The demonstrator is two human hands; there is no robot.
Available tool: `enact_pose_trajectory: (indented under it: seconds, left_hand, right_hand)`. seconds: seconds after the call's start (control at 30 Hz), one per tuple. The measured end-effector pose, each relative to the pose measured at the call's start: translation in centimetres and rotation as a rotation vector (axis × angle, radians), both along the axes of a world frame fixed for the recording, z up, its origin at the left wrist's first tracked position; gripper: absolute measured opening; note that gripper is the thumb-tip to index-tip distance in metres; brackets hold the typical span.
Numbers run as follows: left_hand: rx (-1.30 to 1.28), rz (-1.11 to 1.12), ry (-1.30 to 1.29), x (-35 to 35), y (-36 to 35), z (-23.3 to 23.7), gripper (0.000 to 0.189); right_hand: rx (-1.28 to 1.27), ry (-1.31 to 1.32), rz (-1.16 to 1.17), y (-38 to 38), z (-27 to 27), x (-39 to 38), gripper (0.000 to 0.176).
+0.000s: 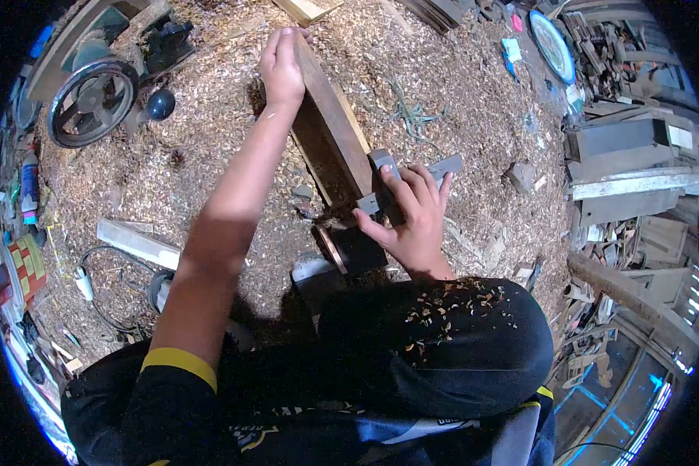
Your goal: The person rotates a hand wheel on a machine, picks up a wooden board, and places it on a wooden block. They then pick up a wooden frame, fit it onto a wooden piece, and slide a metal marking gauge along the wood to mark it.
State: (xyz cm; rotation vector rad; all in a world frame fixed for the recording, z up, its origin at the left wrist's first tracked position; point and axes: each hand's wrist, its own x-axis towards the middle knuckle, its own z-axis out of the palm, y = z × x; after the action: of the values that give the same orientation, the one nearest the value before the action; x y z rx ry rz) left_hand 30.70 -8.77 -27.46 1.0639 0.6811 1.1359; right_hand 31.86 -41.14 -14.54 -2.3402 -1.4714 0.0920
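My left hand [282,74] is wrapped round the far end of a long squared wooden beam [335,128], which slants toward me over the shavings. At the beam's near end, my right hand [415,213] grips a marking gauge [384,165], a grey block with a bar passing through it. The gauge's block lies against the beam's right side near the corner, and the bar's tip pokes out by the beam's end face. My right thumb and fingers are spread around the gauge. Below the beam's near end is a dark block [356,247], partly in shadow.
Wood shavings [474,101] cover the ground. At the upper left stands a machine with a handwheel [93,103]. A power tool with a cord [161,289] lies left of my forearm. Scrap wood [637,186] is piled at the right. My knee [474,334] is close below my right hand.
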Motion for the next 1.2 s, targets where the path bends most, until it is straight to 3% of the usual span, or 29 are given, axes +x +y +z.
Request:
enact_pose_trajectory:
  seconds: [0.67, 1.2]
  left_hand:
    - [0.098, -0.03, 0.101, -0.7, 0.1, 1.1, 0.046]
    - [0.108, -0.031, 0.071, -0.3, 0.4, -0.2, 0.043]
  right_hand:
    - [0.122, -0.018, 0.022, 8.3, -0.7, 1.6, 0.076]
    - [0.106, -0.026, 0.01, 7.8, -1.0, 1.3, 0.077]
